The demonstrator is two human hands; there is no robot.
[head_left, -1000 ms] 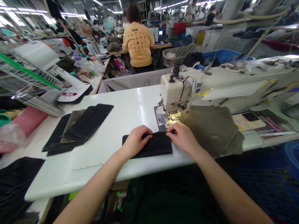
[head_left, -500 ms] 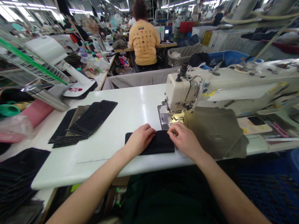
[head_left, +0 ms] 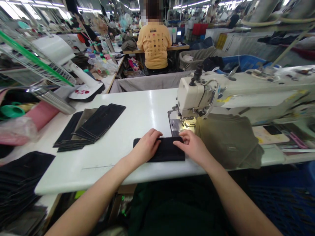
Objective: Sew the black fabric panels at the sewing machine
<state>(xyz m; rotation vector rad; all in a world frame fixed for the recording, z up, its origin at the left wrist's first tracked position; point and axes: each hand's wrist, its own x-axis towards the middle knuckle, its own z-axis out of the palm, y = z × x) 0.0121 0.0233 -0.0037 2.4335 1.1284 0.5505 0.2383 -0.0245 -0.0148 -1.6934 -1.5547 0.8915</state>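
Handling a folded black cloth [head_left: 169, 153] at lower centre of the frame, flat on the pale counter [head_left: 137, 111], just short of the sewing machine [head_left: 195, 95] and near its metal plate [head_left: 175, 125]. Curling the left hand [head_left: 147, 144] over the upper middle of the cloth, fingers at the far edge, thumb on top; cannot tell pinched tight or merely pressing. Holding the right hand [head_left: 194, 144] at the upper right corner, forefinger and thumb parted, so loose rather than clenched; exact contact too small to tell. Looks like a prep step: squaring or smoothing the folded edge by hand, with no part of the cloth under the lit needle area [head_left: 189, 124]. Judging from this layout, calls next for keeping layers aligned, closing the right fingers on the corner, then steering the edge up the frame toward the needle, left hand guiding flat. Should watch for slipping layers, a skewed fold, or snagging on the olive cloth stack [head_left: 226, 144], just beside the right wrist at right of centre. Also in view: fanned dark pieces [head_left: 103, 121] at left of the frame, apart from both hands; plus a dark pile [head_left: 21, 177] at the lower left edge.
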